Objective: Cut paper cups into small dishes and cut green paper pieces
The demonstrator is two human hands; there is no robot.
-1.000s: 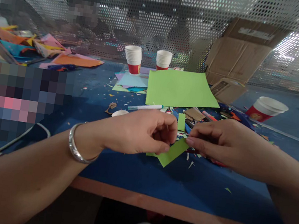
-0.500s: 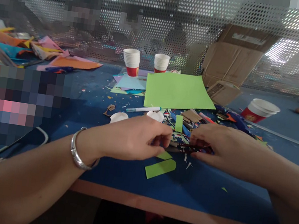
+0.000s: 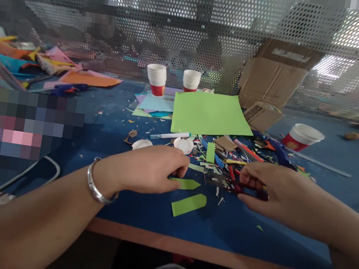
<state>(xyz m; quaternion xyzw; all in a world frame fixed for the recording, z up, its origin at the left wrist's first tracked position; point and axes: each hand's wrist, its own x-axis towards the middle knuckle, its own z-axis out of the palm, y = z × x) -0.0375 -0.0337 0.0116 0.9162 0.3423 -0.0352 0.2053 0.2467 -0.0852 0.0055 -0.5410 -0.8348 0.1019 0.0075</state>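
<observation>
My left hand (image 3: 150,168), with a silver bangle at the wrist, pinches a green paper piece (image 3: 188,184) whose pointed end sticks out to the right. In my right hand (image 3: 269,188) are dark scissors (image 3: 223,180), their handles partly hidden by my fingers and their blades directed left at the paper. Another green strip (image 3: 189,204) lies flat on the table just below. A small green strip (image 3: 210,152) rests on the scraps above the scissors. Behind them is a large green sheet (image 3: 212,114).
Two stacks of cups (image 3: 156,77) (image 3: 191,80) stand at the back, and another cup (image 3: 303,137) at the right. Cardboard (image 3: 271,76) leans on the mesh. A marker (image 3: 170,136) and white lids (image 3: 183,145) lie beyond my left hand. Coloured paper (image 3: 90,78) is at left.
My right hand and the scissors have moved slightly right, away from my left hand. The pointed end of the held green paper now shows more fully.
</observation>
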